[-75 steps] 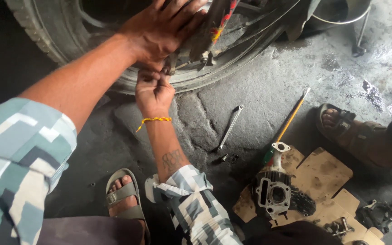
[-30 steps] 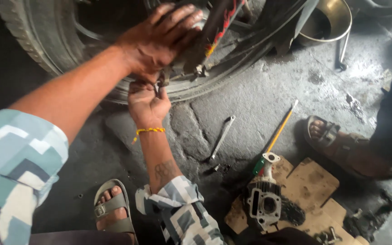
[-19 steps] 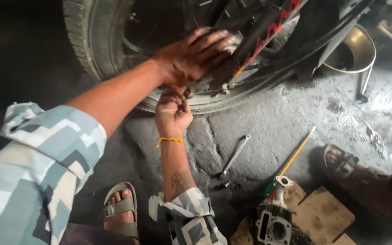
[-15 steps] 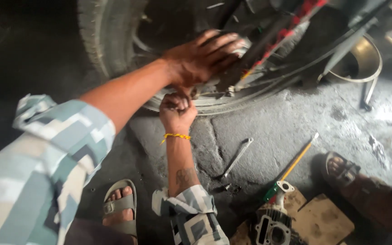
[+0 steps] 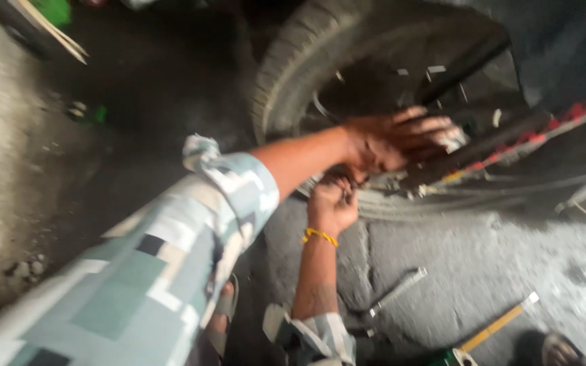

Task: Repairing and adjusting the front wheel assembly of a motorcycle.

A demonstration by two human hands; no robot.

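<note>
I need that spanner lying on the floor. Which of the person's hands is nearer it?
Right. The right hand is up and left of the spanner, at the wheel's lower rim; the left hand is higher, on the wheel.

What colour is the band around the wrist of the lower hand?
The wrist band on the right hand is yellow-orange, seen clearly in the head view.

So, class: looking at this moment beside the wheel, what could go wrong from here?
1. Both hands work close together at the wheel: the left hand lies over dark parts and the right hand is tucked beneath, so a slip might pinch fingers.
2. The wrench and yellow-handled tool lie loose on the floor, where someone could trip.
</note>
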